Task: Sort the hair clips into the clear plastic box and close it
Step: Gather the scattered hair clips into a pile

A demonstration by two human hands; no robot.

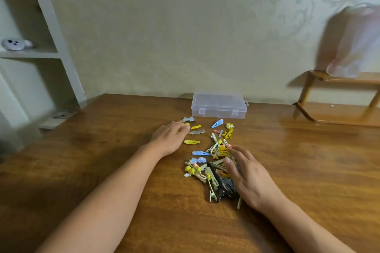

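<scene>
A heap of hair clips (213,162), yellow, blue, cream and black, lies scattered on the wooden table (102,170). Behind it, near the wall, stands the clear plastic box (219,105) with its lid down and two front latches. My left hand (169,137) rests palm down left of the clips, fingertips touching a small yellow clip near a blue bow clip (188,119). My right hand (248,176) lies over the right side of the heap with fingers spread, covering some clips. Neither hand visibly holds a clip.
A white shelf unit (51,47) stands at the left with a small grey object (15,44) on it. A wooden rack (337,98) sits at the back right of the table, a blurred pale plastic bag (353,43) above it.
</scene>
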